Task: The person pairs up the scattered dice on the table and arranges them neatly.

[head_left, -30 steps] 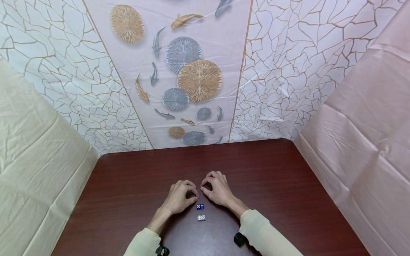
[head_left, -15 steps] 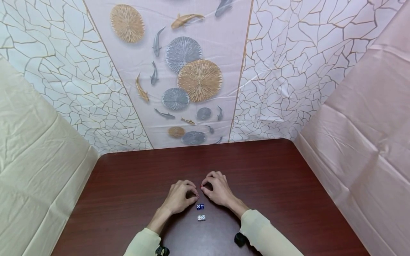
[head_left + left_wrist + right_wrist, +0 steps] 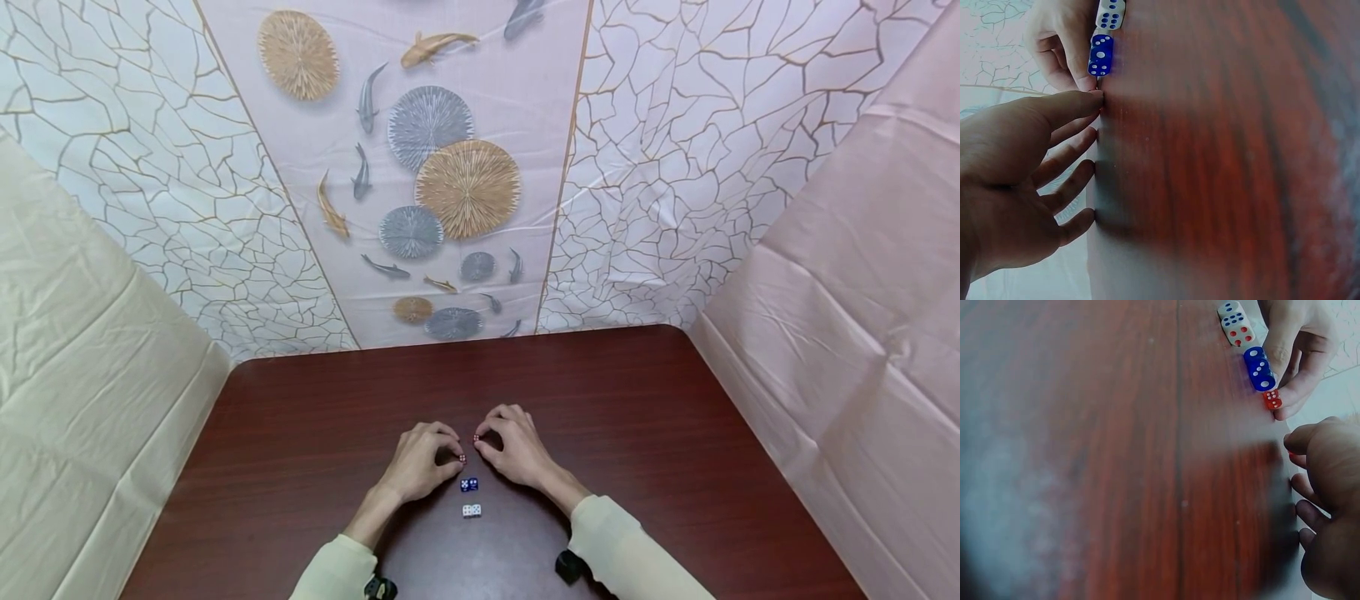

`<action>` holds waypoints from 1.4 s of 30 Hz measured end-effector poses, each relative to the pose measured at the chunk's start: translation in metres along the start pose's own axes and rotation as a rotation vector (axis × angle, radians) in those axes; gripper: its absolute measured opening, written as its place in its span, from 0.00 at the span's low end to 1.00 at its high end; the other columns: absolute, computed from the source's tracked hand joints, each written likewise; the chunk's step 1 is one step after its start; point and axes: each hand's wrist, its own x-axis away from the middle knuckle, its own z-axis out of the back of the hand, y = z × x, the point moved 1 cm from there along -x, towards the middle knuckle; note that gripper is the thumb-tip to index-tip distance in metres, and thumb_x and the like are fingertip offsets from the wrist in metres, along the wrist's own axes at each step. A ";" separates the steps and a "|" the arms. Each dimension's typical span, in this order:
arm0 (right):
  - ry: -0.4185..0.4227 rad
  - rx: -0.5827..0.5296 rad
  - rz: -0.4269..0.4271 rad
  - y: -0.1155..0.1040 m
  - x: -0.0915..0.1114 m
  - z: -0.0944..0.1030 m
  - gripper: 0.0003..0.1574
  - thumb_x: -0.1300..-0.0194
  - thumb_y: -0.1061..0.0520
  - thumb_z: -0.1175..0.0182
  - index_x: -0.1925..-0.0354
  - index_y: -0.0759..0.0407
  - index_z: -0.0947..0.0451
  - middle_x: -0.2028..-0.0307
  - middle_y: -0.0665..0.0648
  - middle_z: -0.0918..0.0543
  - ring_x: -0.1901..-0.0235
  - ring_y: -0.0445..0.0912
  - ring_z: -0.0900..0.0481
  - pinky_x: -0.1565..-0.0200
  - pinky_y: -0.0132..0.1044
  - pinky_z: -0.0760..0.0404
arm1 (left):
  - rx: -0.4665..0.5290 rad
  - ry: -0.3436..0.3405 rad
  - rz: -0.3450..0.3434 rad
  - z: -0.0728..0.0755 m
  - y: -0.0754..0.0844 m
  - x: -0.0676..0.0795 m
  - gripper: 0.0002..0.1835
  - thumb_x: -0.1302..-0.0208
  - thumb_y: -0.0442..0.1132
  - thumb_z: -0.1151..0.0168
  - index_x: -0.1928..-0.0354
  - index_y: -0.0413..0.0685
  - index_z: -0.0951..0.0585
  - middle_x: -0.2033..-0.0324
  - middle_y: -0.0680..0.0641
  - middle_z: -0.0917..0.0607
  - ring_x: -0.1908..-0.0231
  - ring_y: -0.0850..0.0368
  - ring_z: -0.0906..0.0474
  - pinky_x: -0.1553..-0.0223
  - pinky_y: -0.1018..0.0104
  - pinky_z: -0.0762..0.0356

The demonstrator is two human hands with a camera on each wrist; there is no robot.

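My left hand (image 3: 422, 461) pinches a red die (image 3: 462, 459) between thumb and forefinger, low at the tabletop. In the right wrist view that red die (image 3: 1272, 399) shows white pips beside the left fingertips. My right hand (image 3: 517, 446), a little farther back and to the right, pinches a second red die (image 3: 476, 437), mostly covered by the thumb in its wrist view. Nearer the body, two blue dice (image 3: 468, 484) sit side by side. Two white dice (image 3: 472, 511) form another pair in front of those.
The dark red-brown wooden table (image 3: 315, 417) reaches back to a patterned cloth (image 3: 465, 275) hanging behind it. Plain pale cloths hang at the left (image 3: 97, 333) and right (image 3: 840, 358) sides. Black wrist devices show below both sleeves.
My right hand has shifted slightly right and toward the body with its red die, widening the gap to the left hand's die. The left hand and the other dice have stayed put.
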 end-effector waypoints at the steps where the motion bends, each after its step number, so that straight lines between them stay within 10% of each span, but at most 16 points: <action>1: 0.000 0.000 0.003 0.000 0.001 0.000 0.05 0.27 0.54 0.24 0.55 0.51 0.08 0.48 0.55 0.11 0.43 0.55 0.19 0.39 0.57 0.26 | 0.002 -0.005 0.008 0.000 0.000 0.000 0.04 0.35 0.39 0.18 0.61 0.55 0.06 0.48 0.48 0.07 0.42 0.42 0.14 0.37 0.31 0.23; 42: -0.020 -0.001 0.084 -0.009 0.020 0.003 0.05 0.26 0.55 0.24 0.54 0.51 0.08 0.49 0.53 0.11 0.43 0.50 0.18 0.34 0.58 0.23 | 0.004 0.003 0.010 0.000 0.002 0.000 0.04 0.35 0.39 0.19 0.59 0.53 0.05 0.49 0.49 0.07 0.42 0.43 0.14 0.37 0.33 0.22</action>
